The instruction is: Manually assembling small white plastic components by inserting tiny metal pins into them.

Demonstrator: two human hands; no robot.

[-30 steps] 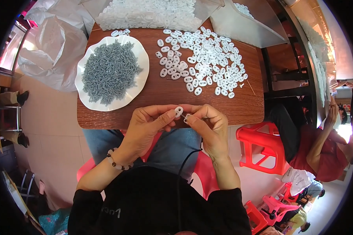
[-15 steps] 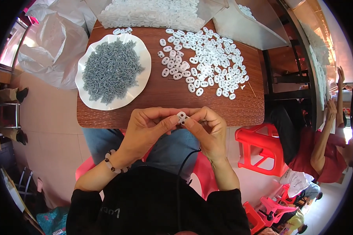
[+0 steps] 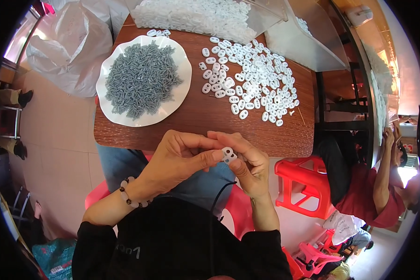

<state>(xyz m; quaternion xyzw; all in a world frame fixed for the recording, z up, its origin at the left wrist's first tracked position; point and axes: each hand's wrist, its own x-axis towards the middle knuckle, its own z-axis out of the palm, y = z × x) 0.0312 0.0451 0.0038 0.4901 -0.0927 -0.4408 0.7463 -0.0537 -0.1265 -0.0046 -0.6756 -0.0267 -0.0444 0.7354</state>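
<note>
Just off the front edge of the table, both my hands meet around small white plastic two-hole pieces (image 3: 228, 154). They look like two ovals laid together at an angle, though the fingers hide part of them. My left hand (image 3: 175, 156) pinches one side, its thumb against the white plastic. My right hand (image 3: 251, 163) closes on the other side, thumb below and fingers curled behind. Loose white oval two-hole pieces (image 3: 243, 114) lie spread over the right half of the table. A white scalloped plate (image 3: 184, 84) at the left carries a heap of small grey ridged plugs (image 3: 142, 79).
A clear bin of white pieces (image 3: 191, 18) stands at the back of the wooden table (image 3: 200, 128). A thin stick (image 3: 301, 116) lies at the right. White sacks (image 3: 72, 51) stand at the left, a red stool (image 3: 303, 186) at the right. Another person (image 3: 373, 196) sits there, arms raised.
My hands have shifted slightly right and toward me with the white pieces, which have turned a little. My right fingers have straightened somewhat. The other person's arms have moved.
</note>
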